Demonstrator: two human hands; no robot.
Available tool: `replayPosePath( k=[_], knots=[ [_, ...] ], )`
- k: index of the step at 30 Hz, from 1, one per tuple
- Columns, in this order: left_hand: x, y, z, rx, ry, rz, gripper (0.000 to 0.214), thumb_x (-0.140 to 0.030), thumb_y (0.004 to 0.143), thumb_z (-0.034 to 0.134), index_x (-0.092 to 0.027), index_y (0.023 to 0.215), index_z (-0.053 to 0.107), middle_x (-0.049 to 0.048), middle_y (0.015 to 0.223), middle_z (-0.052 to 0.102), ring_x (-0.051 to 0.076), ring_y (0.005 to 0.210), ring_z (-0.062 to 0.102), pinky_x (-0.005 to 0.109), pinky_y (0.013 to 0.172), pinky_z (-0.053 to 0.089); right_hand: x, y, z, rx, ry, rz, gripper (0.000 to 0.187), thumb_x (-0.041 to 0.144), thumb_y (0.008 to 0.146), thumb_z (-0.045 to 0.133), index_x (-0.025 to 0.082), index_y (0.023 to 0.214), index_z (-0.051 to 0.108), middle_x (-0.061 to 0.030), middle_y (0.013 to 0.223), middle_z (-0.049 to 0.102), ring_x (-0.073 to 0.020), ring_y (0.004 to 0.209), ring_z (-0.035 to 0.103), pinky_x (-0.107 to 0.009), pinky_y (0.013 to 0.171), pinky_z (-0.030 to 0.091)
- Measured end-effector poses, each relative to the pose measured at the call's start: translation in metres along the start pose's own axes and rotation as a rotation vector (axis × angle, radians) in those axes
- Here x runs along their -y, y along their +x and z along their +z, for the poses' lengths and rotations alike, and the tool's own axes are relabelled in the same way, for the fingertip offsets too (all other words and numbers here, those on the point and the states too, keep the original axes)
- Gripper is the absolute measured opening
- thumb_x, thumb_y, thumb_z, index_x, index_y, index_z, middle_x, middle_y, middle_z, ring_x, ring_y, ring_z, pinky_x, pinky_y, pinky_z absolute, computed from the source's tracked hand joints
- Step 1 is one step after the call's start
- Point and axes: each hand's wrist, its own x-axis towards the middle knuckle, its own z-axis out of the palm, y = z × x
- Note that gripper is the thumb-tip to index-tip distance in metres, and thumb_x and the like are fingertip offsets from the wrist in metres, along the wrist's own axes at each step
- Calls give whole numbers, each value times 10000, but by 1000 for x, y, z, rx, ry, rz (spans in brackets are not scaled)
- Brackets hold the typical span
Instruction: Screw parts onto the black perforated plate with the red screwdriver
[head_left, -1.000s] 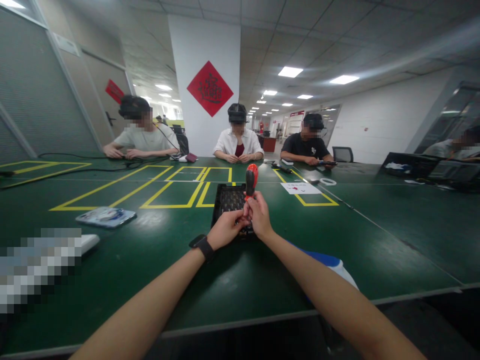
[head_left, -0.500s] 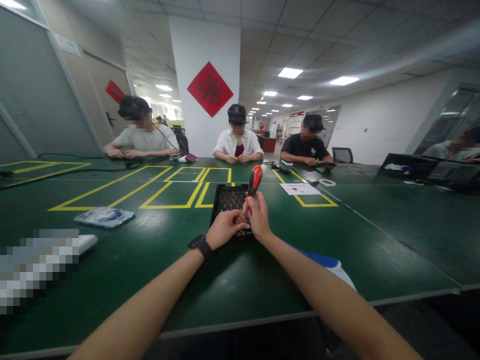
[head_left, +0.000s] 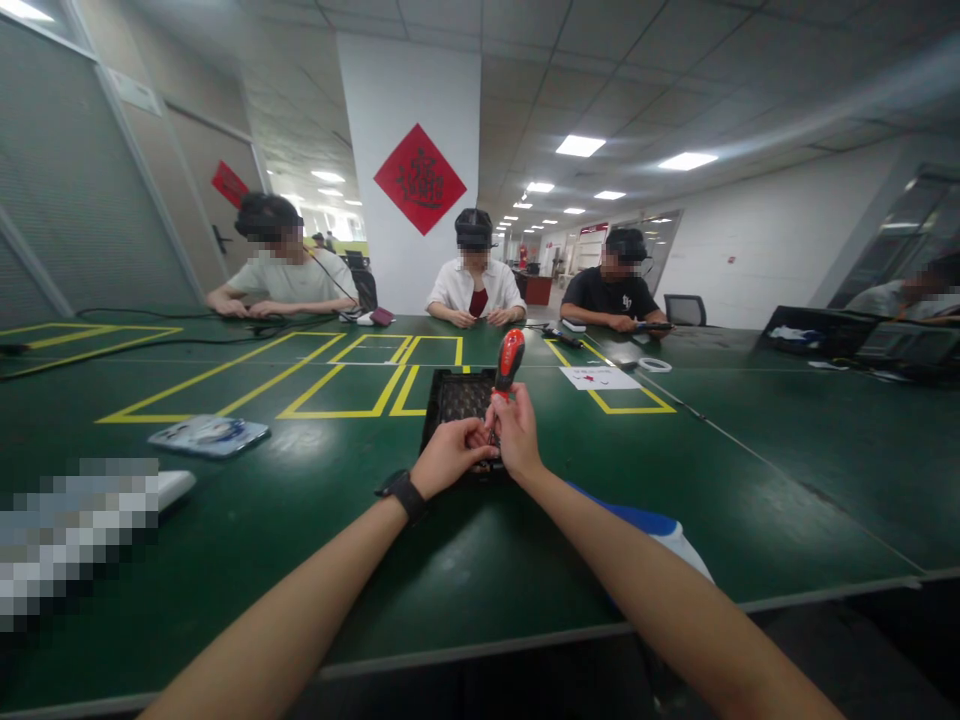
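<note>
A screwdriver [head_left: 511,357] with a red and black handle stands nearly upright, handle on top. The fingers of my right hand [head_left: 519,430] are closed round its lower part. My left hand [head_left: 450,455], with a black watch [head_left: 405,492] on the wrist, has its fingers pinched together close to the shaft. What lies between those fingertips is too small and hidden to make out. Both hands are over the near end of a black tray [head_left: 431,410] with a grid-like, patterned inside. My fingers cover the screwdriver's tip.
On the green table [head_left: 337,560], marked with yellow tape, a phone-like flat item [head_left: 210,436] lies to the left. A blue and white object [head_left: 652,522] is partly under my right forearm. Printed paper [head_left: 600,378] and a white ring [head_left: 655,365] lie beyond. Several people sit around.
Almost nothing differs. Both hands and the screwdriver keep their place over the tray; the handle appears slightly turned.
</note>
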Motion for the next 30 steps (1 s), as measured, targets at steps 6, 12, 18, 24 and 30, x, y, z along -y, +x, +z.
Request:
replayPosePath(
  k=[6,12,18,24,30],
  knots=[
    [-2,-2,-1,21,46,13,172,-300,727,588,-128,717,578,-2,645,600,110,596,520,210,574,398,-2,2,-3,29,-9,31,230,385,822,435,205,964,449,80,518,463,-46,383,365,-159,382,292],
    [-4,-1,-1,29,31,35,123,-255,776,521,-140,778,565,1,687,607,113,629,540,216,611,415,3,2,-4,23,-43,33,254,380,826,423,181,963,500,73,505,452,-40,376,332,-160,369,247],
    [-5,-1,-1,-25,131,54,192,-315,695,633,-153,744,542,-15,677,581,115,636,525,219,613,399,5,2,-2,-4,-31,10,235,385,827,431,188,949,468,81,499,439,-43,375,334,-157,373,261],
    [-6,-2,-1,-9,148,45,144,-279,722,600,-145,711,548,-21,646,571,107,600,505,204,576,374,5,1,-2,18,-43,22,241,393,840,400,195,966,456,75,515,470,-43,368,345,-156,367,264],
    [-3,-3,-1,37,154,33,178,-289,793,508,-148,735,599,5,693,622,133,662,549,218,625,392,5,-1,-3,46,-64,9,256,389,849,380,191,985,469,72,501,453,-52,381,341,-162,375,261]
  ],
)
